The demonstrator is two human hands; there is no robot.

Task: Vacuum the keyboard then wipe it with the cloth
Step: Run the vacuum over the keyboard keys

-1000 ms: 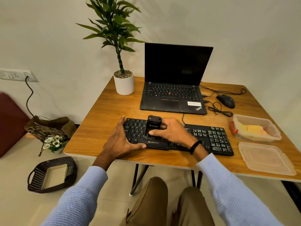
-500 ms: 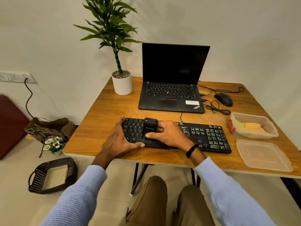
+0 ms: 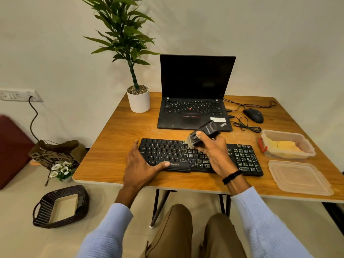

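Observation:
A black keyboard [image 3: 167,153] lies near the front edge of the wooden table [image 3: 115,146]; its right half carries pale dusty specks. My right hand [image 3: 214,151] grips a small black handheld vacuum [image 3: 204,133], lifted off the keys and tilted so its bristled mouth points left and down over the keyboard's middle. My left hand [image 3: 141,164] rests on the keyboard's left end, thumb stretched along the front edge. A yellow cloth [image 3: 283,146] lies in a clear plastic box [image 3: 290,155] at the right.
A black laptop [image 3: 193,108] stands open behind the keyboard, with a potted plant [image 3: 138,97] to its left and a mouse [image 3: 254,115] with cables to its right. The box's clear lid [image 3: 299,177] lies at the front right. A basket [image 3: 59,207] sits on the floor.
My right hand has lifted the vacuum off the left-centre keys and swung it up and to the right, tilting its mouth into view. The left hand stays on the keyboard's left end.

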